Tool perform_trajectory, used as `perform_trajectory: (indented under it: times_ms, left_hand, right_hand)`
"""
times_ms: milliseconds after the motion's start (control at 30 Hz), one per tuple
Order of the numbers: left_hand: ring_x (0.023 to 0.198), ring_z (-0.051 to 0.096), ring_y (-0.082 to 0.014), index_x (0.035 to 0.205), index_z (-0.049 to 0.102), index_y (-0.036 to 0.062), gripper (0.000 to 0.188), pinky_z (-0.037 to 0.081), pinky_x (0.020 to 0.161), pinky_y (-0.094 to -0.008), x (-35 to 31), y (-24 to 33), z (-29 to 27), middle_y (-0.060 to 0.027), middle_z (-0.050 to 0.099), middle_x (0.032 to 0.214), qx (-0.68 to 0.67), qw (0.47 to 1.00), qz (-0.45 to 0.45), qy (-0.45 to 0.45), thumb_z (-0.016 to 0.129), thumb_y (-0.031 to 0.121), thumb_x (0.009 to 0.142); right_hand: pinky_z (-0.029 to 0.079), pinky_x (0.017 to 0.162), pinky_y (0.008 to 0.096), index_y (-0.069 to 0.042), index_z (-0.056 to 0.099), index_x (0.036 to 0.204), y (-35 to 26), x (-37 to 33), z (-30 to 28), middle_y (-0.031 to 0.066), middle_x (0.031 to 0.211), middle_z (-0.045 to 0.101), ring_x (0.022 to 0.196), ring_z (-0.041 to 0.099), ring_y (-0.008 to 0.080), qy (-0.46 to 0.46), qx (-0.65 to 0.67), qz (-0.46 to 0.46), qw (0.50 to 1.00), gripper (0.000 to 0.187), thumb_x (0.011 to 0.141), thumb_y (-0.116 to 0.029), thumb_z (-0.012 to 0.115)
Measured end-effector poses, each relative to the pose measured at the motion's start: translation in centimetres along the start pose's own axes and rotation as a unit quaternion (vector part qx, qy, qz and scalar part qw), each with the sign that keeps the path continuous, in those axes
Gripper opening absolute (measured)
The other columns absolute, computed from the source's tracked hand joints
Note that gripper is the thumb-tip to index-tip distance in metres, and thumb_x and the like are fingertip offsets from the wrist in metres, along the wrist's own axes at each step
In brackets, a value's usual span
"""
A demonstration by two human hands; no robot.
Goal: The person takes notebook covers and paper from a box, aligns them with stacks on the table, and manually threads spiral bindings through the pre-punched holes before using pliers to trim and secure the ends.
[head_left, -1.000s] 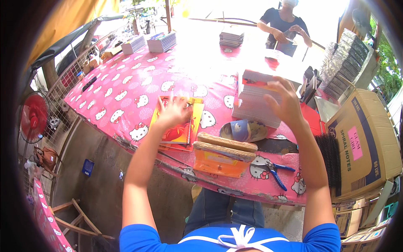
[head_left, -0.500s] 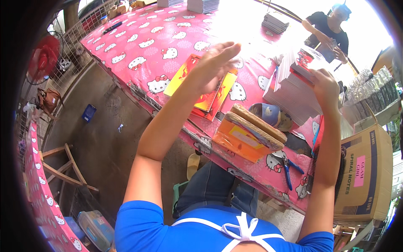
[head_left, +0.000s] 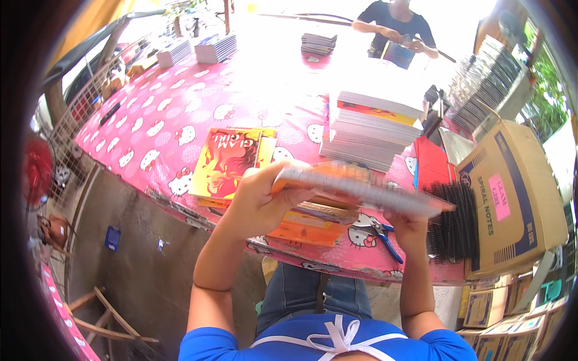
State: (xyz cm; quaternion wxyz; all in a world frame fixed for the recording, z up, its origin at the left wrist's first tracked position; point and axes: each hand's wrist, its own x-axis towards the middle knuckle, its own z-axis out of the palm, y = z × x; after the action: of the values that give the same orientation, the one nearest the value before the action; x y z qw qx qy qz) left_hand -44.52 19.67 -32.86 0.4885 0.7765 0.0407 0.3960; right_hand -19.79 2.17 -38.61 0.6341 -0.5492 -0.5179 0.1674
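Observation:
Both my hands hold a notebook (head_left: 367, 189) above the near edge of the table, its pale page edge toward me and blurred by motion. My left hand (head_left: 259, 198) is closed on its left end, and my right hand (head_left: 409, 225) grips it near the right end. Partly hidden below it are a wooden block (head_left: 328, 212) and an orange-covered piece (head_left: 307, 231). Yellow-and-red notebooks (head_left: 235, 162) lie in a small pile beyond my left hand. Blue-handled pliers (head_left: 388, 240) rest on the pink tablecloth beside my right hand.
A tall stack of page blocks (head_left: 367, 135) stands behind the held notebook. Black spiral coils (head_left: 454, 222) lie against a cardboard box (head_left: 512, 198) at right. More stacks (head_left: 217, 49) sit at the far edge. Across the table, a person (head_left: 394, 30) handles something.
My right hand has come back from the tall stack with a notebook. My left hand has moved down and nearer, and now grips its other end. The view has turned rightward.

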Motion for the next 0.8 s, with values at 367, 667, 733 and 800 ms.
perform_trajectory:
  times_ms: [367,667,733,800]
  left_hand:
    - [0.096,0.061,-0.0153,0.122,0.050,-0.0017,0.040,0.051,0.084,-0.0307,-0.9,0.5,-3.0,-0.0086,0.062,0.109,-0.115,0.944,-0.011,0.308,0.066,0.007,0.087]
    - [0.095,0.060,-0.0129,0.120,0.051,-0.0043,0.040,0.047,0.086,-0.0282,-3.0,2.4,-5.5,-0.0084,0.063,0.110,0.046,0.956,0.012,0.289,0.068,0.009,0.086]
    - [0.094,0.060,-0.0144,0.119,0.053,-0.0047,0.041,0.047,0.086,-0.0282,-2.5,2.2,-5.1,-0.0087,0.064,0.108,0.026,0.962,0.025,0.271,0.070,0.010,0.084]
    - [0.094,0.061,-0.0153,0.119,0.053,-0.0052,0.042,0.047,0.086,-0.0286,-2.3,2.0,-4.6,-0.0095,0.064,0.108,-0.010,0.973,0.020,0.231,0.071,0.009,0.084]
  right_hand:
    - [0.039,0.051,0.0212,-0.003,0.060,0.092,-3.6,14.9,-5.3,0.0008,0.071,0.058,0.054,0.049,0.0058,0.087,0.062,-0.070,0.992,0.023,0.089,-0.025,0.066]
    - [0.047,0.089,0.0410,-0.003,0.049,0.127,-1.9,22.6,-2.6,0.0156,0.117,0.054,0.115,0.049,0.0304,0.209,-0.714,-0.004,0.669,0.079,0.072,-0.053,0.075]
    - [0.043,0.092,0.0451,-0.003,0.043,0.132,-2.5,19.6,-4.8,0.0151,0.126,0.049,0.117,0.048,0.0290,0.185,-0.573,-0.190,0.776,0.084,0.070,-0.048,0.077]
    - [0.040,0.095,0.0434,-0.003,0.041,0.134,-5.0,12.0,-1.7,0.0150,0.131,0.048,0.117,0.048,0.0289,-0.049,-0.312,-0.119,0.941,0.084,0.070,-0.045,0.078]
